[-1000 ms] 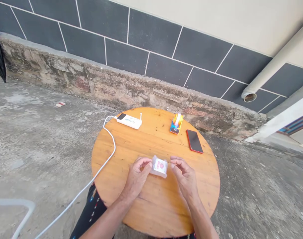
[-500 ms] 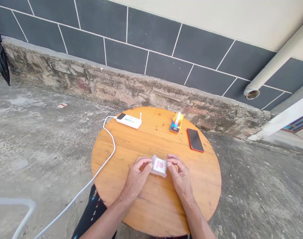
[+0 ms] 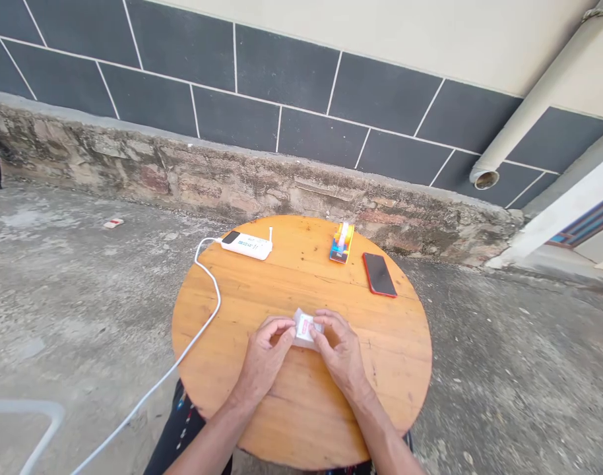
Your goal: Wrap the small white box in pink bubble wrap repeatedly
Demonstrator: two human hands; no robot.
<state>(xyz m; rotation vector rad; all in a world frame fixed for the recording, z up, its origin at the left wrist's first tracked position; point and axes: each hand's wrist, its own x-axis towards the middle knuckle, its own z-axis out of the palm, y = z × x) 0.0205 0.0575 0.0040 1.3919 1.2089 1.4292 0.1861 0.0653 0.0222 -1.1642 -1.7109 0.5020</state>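
Observation:
A small white packet (image 3: 304,328) with pink print, in cloudy see-through wrapping, is held just over or on the near middle of the round wooden table (image 3: 282,284). My left hand (image 3: 266,356) pinches its left edge between thumb and fingers. On the other side, my right hand (image 3: 342,349) grips the right edge, its thumb lying over the printed face and covering part of it. I cannot tell whether the packet's underside touches the wood.
A white power bank-like device (image 3: 247,245) with a white cable (image 3: 217,290) lies at the table's far left. Towards the far right stand a yellow-and-blue tape dispenser (image 3: 342,243) and a red-edged phone (image 3: 379,274). A stone-based wall (image 3: 207,175) runs behind.
My right thumb and fingers have moved inward over the packet's right side, covering more of it. My left hand keeps its pinch. The whole view has shifted slightly.

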